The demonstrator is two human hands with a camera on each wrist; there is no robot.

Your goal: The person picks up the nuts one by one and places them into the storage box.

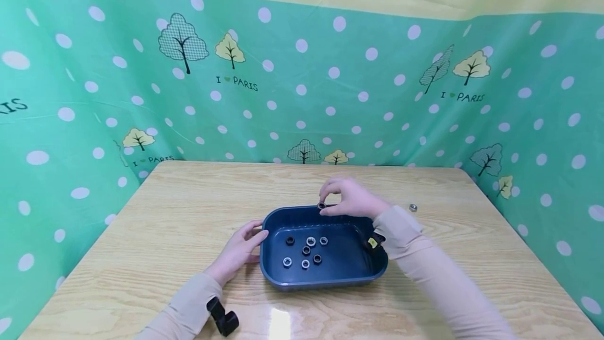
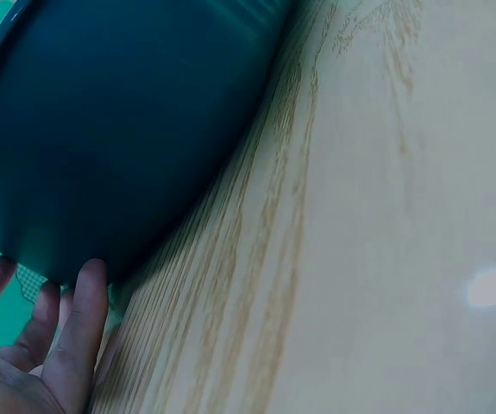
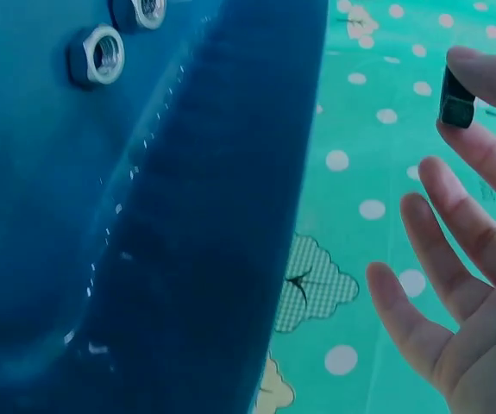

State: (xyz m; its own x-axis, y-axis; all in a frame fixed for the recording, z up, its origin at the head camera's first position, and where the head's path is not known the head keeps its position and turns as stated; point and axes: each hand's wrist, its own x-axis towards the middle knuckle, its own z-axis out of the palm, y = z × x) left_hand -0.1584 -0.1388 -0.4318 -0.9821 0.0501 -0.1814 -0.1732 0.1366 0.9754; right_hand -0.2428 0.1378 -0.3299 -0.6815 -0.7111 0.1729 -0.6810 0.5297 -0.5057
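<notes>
My right hand (image 1: 351, 199) is raised over the far rim of a dark blue plastic bin (image 1: 330, 280). Its thumb and index finger pinch a black hex nut (image 3: 457, 102), while the other fingers spread apart. On the bin's floor lie several hex nuts, some silver, such as one silver nut (image 1: 287, 262), and some black, such as one black nut (image 1: 290, 240). At the bin's left end is my left hand (image 1: 239, 250), its extended fingertips touching the outer wall (image 2: 101, 172) below the rim.
One silver nut (image 1: 413, 208) lies on the wooden table (image 1: 179, 214) to the right, beyond the bin. A green dotted curtain (image 1: 302, 67) hangs behind the table and along both sides. Black straps with small devices, such as the left wrist camera (image 1: 225, 321), sit on both sleeves.
</notes>
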